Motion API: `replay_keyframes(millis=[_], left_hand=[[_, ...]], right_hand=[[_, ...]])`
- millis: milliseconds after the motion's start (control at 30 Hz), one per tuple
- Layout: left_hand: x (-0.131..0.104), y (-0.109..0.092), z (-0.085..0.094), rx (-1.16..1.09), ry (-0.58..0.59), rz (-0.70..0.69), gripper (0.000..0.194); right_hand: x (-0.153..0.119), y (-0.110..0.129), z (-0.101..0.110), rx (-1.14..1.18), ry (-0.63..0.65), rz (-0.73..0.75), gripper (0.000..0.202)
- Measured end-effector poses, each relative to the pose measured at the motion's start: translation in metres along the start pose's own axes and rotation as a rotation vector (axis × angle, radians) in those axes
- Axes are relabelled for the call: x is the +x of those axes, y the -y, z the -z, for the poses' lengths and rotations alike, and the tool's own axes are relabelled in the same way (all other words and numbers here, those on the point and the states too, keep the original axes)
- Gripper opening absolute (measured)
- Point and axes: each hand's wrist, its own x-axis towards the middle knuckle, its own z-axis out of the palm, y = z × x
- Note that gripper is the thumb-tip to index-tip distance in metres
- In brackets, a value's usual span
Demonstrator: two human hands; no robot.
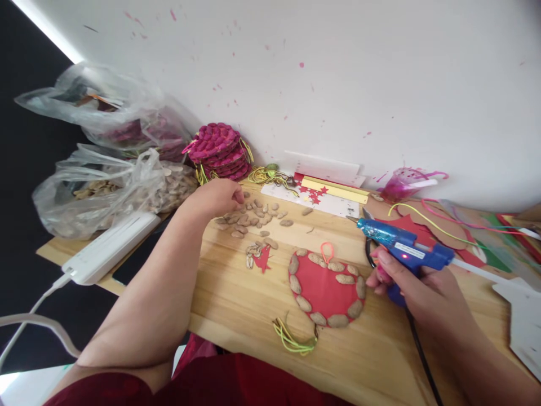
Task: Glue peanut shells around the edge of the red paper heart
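My right hand (406, 276) is wrapped round the handle of a blue glue gun (406, 245), its nozzle pointing left and a glue stick in its back. My left hand (224, 197) is at the far edge of a pile of peanuts (249, 217); its fingers are curled and what they hold, if anything, is hidden. Between the hands lies a red apple-shaped cutout (325, 290) with peanuts around its rim, one peanut inside the upper right rim and an orange loop on top. A yellow-green tassel (296, 338) hangs from its lower edge.
Plastic bags (101, 192) of peanuts and a white power strip (110, 248) stand at the left. Behind are stacked magenta peanut discs (217, 149), string (273, 176) and red paper stars (315, 194). A magenta-stained cup (399, 183) stands by the wall.
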Motion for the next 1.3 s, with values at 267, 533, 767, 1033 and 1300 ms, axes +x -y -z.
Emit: replay_keyframes(millis=[267,533,767,1033,1300], left_hand=[[-0.002,0.005,0.007,0.039,-0.134,0.058,0.020],[0.001,-0.001,0.001,-0.028,-0.007,-0.020,0.023],[0.004,0.003,0.000,-0.004,-0.007,-0.046,0.017],[0.002,0.010,0.006,0.033,-0.099,0.009,0.022],[0.005,-0.003,-0.001,0.055,-0.011,0.003,0.024]], right_hand=[[-0.005,0.007,-0.005,0.057,0.005,0.003,0.039],[-0.005,0.007,-0.005,0.065,0.003,0.010,0.038],[-0.007,0.009,-0.006,0.088,-0.011,-0.007,0.039],[0.002,-0.005,0.001,0.047,0.034,0.032,0.042],[0.002,-0.003,0.000,0.066,0.031,0.005,0.042]])
